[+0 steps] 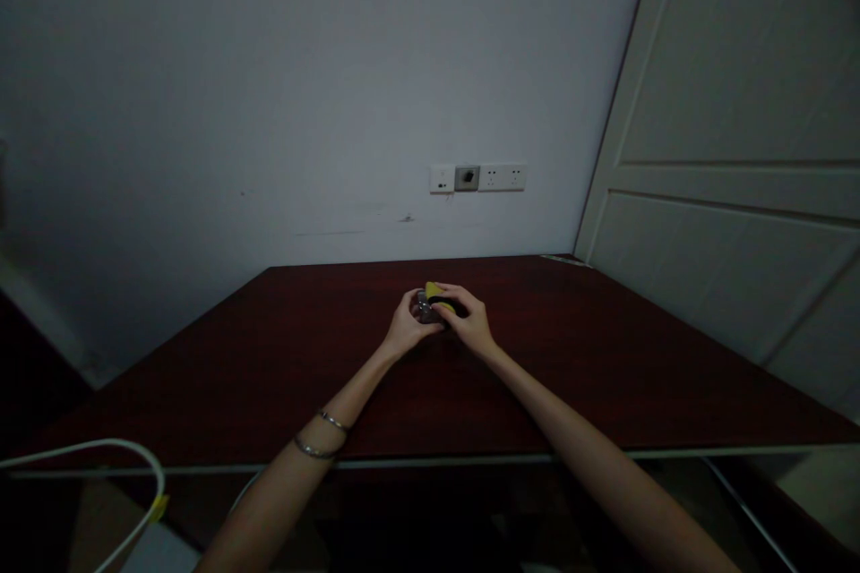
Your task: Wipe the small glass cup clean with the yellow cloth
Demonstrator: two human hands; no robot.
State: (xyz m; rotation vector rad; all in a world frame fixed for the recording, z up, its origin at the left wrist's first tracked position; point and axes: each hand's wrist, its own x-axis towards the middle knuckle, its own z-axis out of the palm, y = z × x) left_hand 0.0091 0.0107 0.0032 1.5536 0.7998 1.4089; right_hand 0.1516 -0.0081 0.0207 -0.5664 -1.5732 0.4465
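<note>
Both my hands meet over the middle of a dark red-brown table (269, 358). My right hand (470, 322) is closed round a small yellow and black object (438, 295). My left hand (407, 327) pinches a small silvery metal part (423, 309) at the left end of that object. What the object is I cannot make out in the dim light. Two thin bracelets (322, 434) sit on my left forearm.
A pale wall stands behind the table, with a row of wall sockets (478, 177) above its far edge. A white panelled door (726, 152) closes off the right side. A white cable (127, 466) loops below the table's near left edge.
</note>
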